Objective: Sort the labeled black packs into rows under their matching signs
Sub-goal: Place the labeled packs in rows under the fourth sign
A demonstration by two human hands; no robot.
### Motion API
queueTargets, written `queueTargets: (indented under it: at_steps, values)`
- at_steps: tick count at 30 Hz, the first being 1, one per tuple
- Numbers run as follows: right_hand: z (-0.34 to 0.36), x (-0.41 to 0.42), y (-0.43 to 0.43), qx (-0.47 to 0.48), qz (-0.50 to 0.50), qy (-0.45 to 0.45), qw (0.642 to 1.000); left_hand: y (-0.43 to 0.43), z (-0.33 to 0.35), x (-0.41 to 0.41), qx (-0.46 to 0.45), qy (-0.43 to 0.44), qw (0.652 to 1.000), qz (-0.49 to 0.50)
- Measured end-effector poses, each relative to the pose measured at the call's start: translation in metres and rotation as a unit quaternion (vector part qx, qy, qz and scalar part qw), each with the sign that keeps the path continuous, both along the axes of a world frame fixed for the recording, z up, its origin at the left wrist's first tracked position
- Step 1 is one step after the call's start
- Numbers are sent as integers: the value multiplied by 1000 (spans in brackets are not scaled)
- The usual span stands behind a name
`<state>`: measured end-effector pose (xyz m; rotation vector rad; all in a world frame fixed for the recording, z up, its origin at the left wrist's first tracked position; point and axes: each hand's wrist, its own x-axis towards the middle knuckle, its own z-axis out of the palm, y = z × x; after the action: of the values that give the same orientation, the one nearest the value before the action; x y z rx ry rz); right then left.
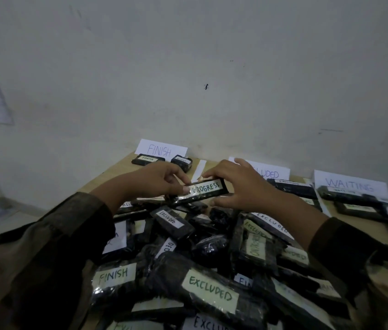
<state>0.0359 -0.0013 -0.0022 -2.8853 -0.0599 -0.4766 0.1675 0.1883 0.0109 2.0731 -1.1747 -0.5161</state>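
Pinching its ends, left hand and right hand hold the pack labelled PROGRESS.

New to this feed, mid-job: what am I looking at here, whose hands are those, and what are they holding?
There is no machine. One camera worn on a person's head looks forward and down at their own two bare hands. The left hand and right hand together grip one black pack labelled PROGRESS by its ends, over a loose pile of labelled packs on the wooden table. At the far edge stand paper signs: the FINISH sign, the EXCLUDED sign, partly hidden, and the WAITING sign, with sorted packs below them.
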Motion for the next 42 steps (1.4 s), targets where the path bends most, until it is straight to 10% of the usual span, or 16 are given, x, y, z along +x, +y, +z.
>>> queueTargets:
  at_steps: [17, 42]
  values:
    - [13, -147, -100, -86, -237, 0, 968, -139, 0, -71, 8, -312, 945, -102]
    - [-16, -455, -198, -81, -534, 15, 842, -327, -13, -336, -38, -372, 837, -399]
